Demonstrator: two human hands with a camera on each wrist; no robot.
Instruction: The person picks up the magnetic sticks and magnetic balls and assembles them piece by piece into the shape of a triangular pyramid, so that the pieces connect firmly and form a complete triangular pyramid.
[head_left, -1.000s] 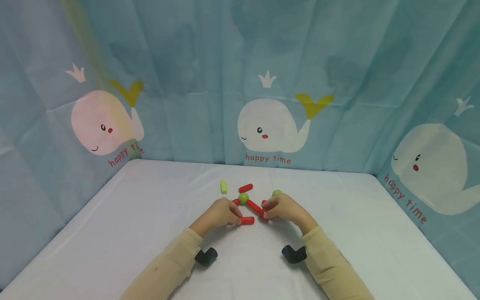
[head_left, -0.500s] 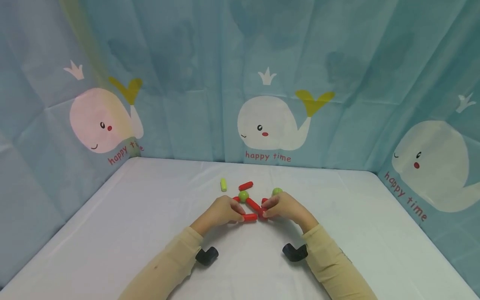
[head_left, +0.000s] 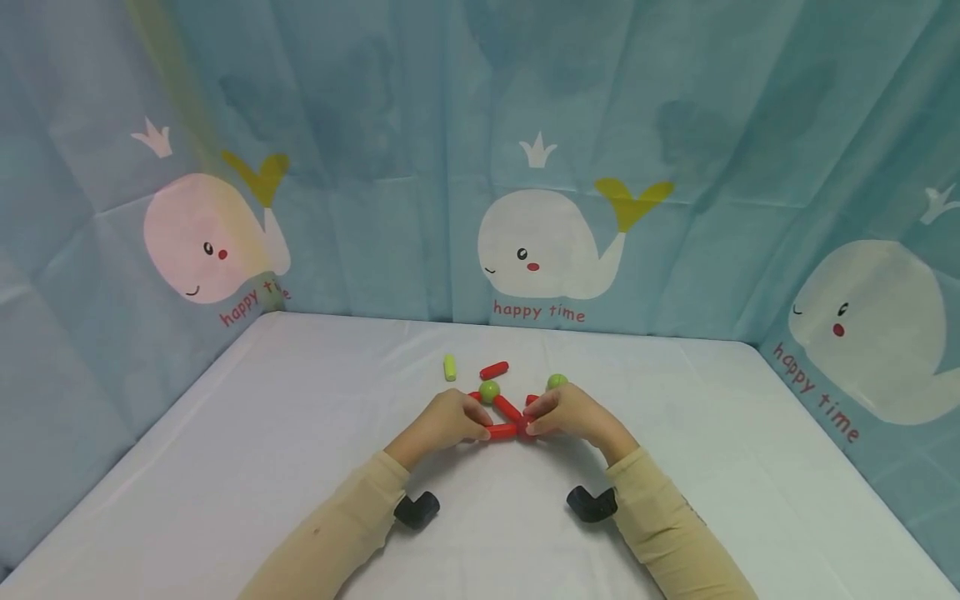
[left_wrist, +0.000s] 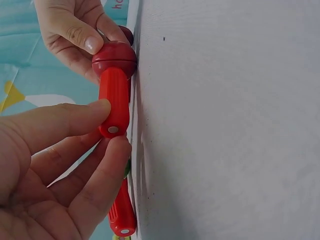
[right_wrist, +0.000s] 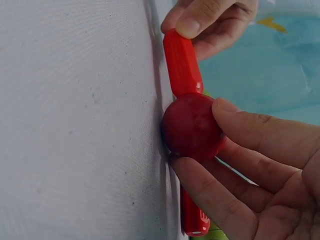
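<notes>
My left hand (head_left: 452, 419) pinches a red magnetic rod (left_wrist: 114, 100) between thumb and fingertips. A round metal spot shows on its near end. The rod's other end meets a red ball (right_wrist: 192, 126), which my right hand (head_left: 573, 414) holds between thumb and finger. From that ball another red rod (head_left: 507, 408) slants up to a green ball (head_left: 489, 391) in the head view. At the green ball's left, a further red rod (head_left: 475, 396) is partly hidden by my left hand. One more red rod (right_wrist: 194, 217) shows below the red ball in the right wrist view.
Farther back on the white-covered table (head_left: 337, 392) lie a loose red rod (head_left: 494, 370) and a yellow-green rod (head_left: 450, 367). A second green ball (head_left: 557, 381) sits just behind my right hand. A blue whale-print curtain (head_left: 375, 242) stands along the table's far edge.
My left hand has moved slightly right with its red rod, closing the gap to the red ball. The right hand has kept its hold on the ball, nearly still.
</notes>
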